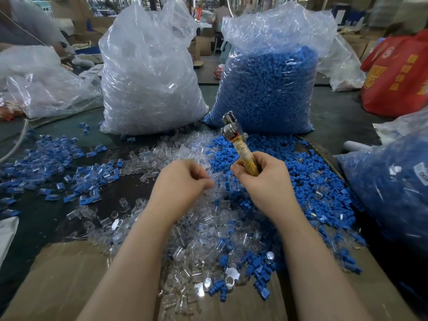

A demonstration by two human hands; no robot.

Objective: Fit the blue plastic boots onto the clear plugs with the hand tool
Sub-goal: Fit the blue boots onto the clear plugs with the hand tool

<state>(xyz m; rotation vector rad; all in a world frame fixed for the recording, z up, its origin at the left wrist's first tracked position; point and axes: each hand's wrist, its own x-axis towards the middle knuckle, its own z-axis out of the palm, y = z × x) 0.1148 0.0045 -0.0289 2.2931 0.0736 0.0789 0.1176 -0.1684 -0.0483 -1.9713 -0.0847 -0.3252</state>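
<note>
Right hand (266,179) grips the hand tool (240,147), metal head up. Left hand (183,181) just left of the tool, fingers curled; what it holds is hard to make out. Clear plugs (199,239) below the tool, blue boots (308,181) to its right. Bare table (39,218) far left. Blue sack (393,191) cut off at right.

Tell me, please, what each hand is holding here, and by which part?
The right hand grips the hand tool by its tape-wrapped handle, metal head up. The left hand has curled fingers over the clear plugs; whether it pinches one cannot be told.
</note>
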